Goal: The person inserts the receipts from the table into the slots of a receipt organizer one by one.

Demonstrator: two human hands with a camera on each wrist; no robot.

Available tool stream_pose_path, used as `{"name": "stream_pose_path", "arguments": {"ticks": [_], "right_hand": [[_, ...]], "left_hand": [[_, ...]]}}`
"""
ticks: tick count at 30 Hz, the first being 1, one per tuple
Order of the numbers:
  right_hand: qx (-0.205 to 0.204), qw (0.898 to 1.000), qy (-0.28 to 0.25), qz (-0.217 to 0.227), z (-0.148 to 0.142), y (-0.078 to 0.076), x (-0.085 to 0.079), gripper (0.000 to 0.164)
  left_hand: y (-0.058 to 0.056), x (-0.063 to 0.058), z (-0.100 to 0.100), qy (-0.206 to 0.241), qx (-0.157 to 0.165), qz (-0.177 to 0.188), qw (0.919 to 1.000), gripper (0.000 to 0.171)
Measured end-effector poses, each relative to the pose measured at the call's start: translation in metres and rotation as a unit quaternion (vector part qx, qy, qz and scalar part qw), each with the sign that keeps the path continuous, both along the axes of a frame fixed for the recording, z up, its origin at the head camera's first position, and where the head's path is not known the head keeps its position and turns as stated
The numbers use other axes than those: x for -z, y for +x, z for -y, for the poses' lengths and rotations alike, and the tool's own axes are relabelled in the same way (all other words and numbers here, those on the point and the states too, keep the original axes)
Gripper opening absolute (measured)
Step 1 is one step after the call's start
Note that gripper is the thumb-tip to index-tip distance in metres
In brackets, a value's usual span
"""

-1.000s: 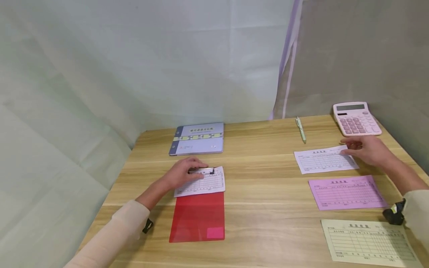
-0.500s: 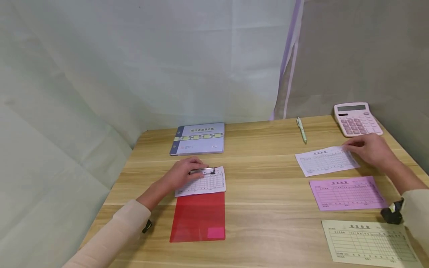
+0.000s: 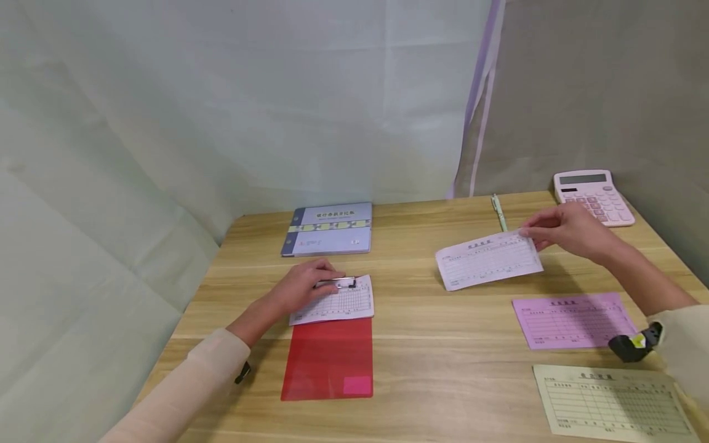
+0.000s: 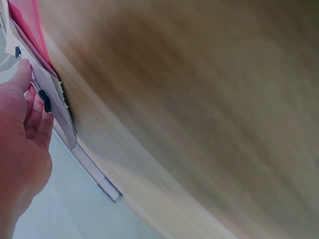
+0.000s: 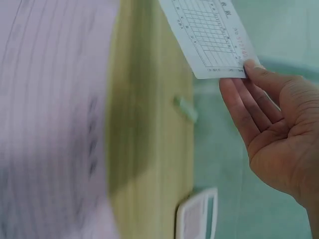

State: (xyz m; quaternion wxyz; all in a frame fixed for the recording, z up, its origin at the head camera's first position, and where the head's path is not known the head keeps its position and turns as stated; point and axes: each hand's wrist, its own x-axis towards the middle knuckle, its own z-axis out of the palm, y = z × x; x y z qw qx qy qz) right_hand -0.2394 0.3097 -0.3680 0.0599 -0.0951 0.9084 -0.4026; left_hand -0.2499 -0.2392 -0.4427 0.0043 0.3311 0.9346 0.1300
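In the head view, a red clipboard [image 3: 329,357] lies on the wooden table with white printed forms [image 3: 350,301] at its upper end. My left hand [image 3: 303,286] grips its metal clip [image 3: 344,282] between thumb and fingers; the black clip end [image 4: 45,100] shows beside the fingers in the left wrist view. My right hand [image 3: 573,232] pinches the upper right corner of a loose white form [image 3: 487,261], held tilted above the table. In the right wrist view, the thumb presses on that form's [image 5: 209,40] printed face, with the fingers behind it.
A pink form [image 3: 570,320] and a yellow form [image 3: 609,400] lie at right under the right forearm. Behind them are a green pen [image 3: 498,212] and a pink calculator [image 3: 595,195]. A blue account book [image 3: 329,229] lies behind the clipboard, near the curtain [image 3: 310,111].
My right hand has picked the white form up from the table and carried it left, past the pen's near end. The left hand stays on the clip.
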Motion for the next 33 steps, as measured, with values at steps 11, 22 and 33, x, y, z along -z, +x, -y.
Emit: {"name": "stream_pose_path", "arguments": {"ticks": [11, 22, 33], "right_hand": [[-0.064, 0.985, -0.151, 0.061, 0.107, -0.005, -0.008, 0.025], [-0.077, 0.969, -0.180, 0.153, 0.205, -0.006, 0.024, 0.019], [-0.077, 0.969, -0.159, 0.173, 0.262, -0.005, 0.046, 0.012]], "left_hand": [[-0.001, -0.002, -0.002, -0.007, 0.003, -0.006, 1.0000, 0.038], [0.000, -0.003, -0.002, -0.020, 0.009, -0.006, 0.9997, 0.036], [0.000, -0.004, -0.002, -0.004, 0.009, 0.001, 1.0000, 0.038]]}}
